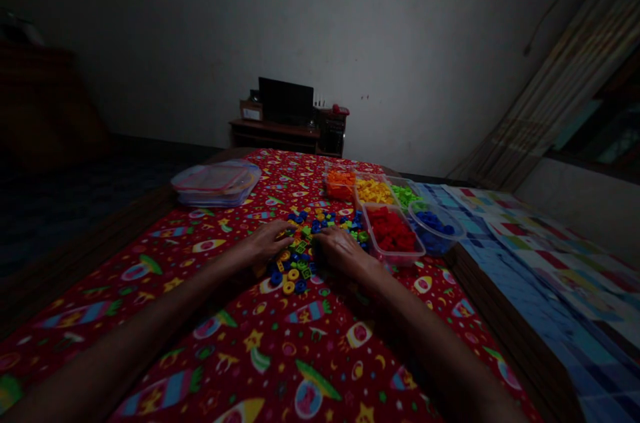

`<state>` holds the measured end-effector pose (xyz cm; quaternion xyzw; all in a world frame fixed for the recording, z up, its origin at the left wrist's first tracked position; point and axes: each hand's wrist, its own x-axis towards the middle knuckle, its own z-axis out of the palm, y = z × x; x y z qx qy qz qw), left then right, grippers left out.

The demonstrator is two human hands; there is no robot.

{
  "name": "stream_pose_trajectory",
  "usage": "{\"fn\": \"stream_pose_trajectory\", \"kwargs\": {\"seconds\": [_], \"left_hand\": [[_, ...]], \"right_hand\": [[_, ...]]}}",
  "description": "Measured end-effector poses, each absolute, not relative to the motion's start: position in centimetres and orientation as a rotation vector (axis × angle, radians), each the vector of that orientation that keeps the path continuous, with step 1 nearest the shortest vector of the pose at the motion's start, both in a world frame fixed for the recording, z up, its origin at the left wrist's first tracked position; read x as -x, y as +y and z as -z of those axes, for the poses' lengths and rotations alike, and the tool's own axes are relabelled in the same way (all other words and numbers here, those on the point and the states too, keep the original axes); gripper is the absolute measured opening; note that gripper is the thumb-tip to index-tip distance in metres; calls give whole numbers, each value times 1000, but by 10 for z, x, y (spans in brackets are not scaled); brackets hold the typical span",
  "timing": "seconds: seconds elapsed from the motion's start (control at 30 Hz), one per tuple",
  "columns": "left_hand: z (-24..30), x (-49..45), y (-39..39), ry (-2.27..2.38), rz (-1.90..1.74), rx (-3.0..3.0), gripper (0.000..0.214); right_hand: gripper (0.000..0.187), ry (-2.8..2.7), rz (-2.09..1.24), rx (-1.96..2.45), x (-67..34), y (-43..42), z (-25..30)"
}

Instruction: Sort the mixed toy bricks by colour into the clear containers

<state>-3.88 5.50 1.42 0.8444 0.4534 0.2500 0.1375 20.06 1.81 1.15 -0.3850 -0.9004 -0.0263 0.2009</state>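
Observation:
A loose pile of small plastic toy building pieces, in blue, yellow, green and a little orange, lies on the red patterned cloth. At the pile's left edge is my left hand, fingers stretched out over the pieces and touching them. My right hand rests on the right side of the pile with its fingers curled down. Its fingertips are partly hidden, and I cannot make out what is in them. Round yellow and blue pieces lie at the near edge of the pile.
Right of the pile stand clear tubs of sorted pieces: orange, yellow, green, red and blue. Stacked plastic lids lie at the left. Beyond the cloth are a television and a low stand.

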Motion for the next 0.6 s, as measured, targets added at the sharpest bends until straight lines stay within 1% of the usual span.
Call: {"fn": "stream_pose_trajectory", "kwargs": {"seconds": [0.1,0.17,0.27,0.33,0.47,0.6], "left_hand": [[-17,30,50,1249,-877,-2520,33],[-17,20,44,1127,-934,-2593,31],[-13,4,30,886,-891,-2691,28],[-8,-4,22,807,-841,-2728,27],[-1,-9,15,836,-775,-2760,25],[-3,-7,16,920,-786,-2736,16]], "right_hand": [[32,-2476,-3,1089,-208,25,-15],[32,-2375,-22,1088,-216,31,-23],[35,-2261,-67,1144,-225,37,-37],[35,-2235,-149,1177,-227,38,-44],[30,-2152,-330,1220,-225,37,-55],[32,-2081,-373,1296,-222,41,-56]]}}
